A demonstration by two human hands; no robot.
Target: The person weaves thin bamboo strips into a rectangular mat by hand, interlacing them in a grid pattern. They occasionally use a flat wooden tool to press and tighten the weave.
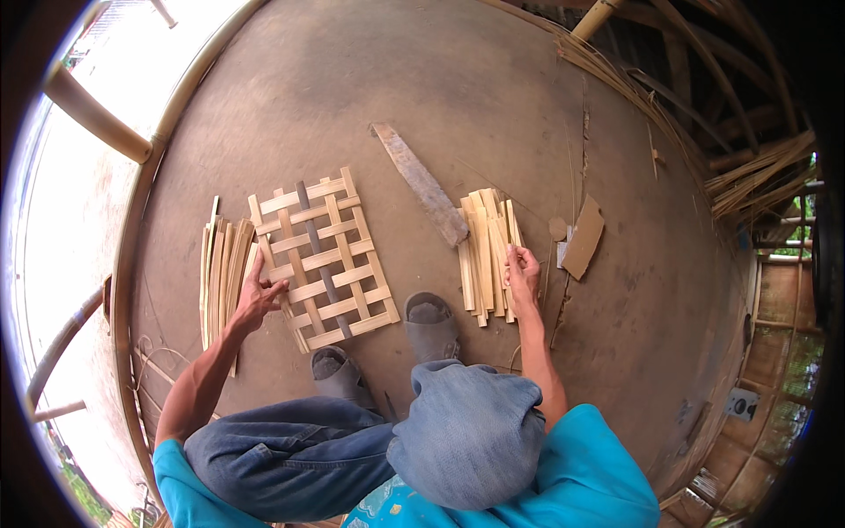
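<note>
A loosely woven bamboo panel (326,283) lies flat on the floor in front of me, left of centre. One dark strip runs through its pale slats. My left hand (255,297) rests at the panel's left edge with its fingers apart, thumb and forefinger touching the weave. Just beyond that hand, a bundle of bamboo strips (225,264) lies to the left. On the right, my right hand (524,275) has its fingers closed on a bamboo strip (510,304) at the right side of a second pile of strips (480,255). The fingertips partly hide the grip.
A long, worn machete-like blade (421,183) lies ahead, its near end against the right pile. Brown cardboard (584,239) sits right of that pile. My shoes (431,327) are close to the panel. A bamboo rail (145,189) borders the left; long split strips (764,176) lie far right.
</note>
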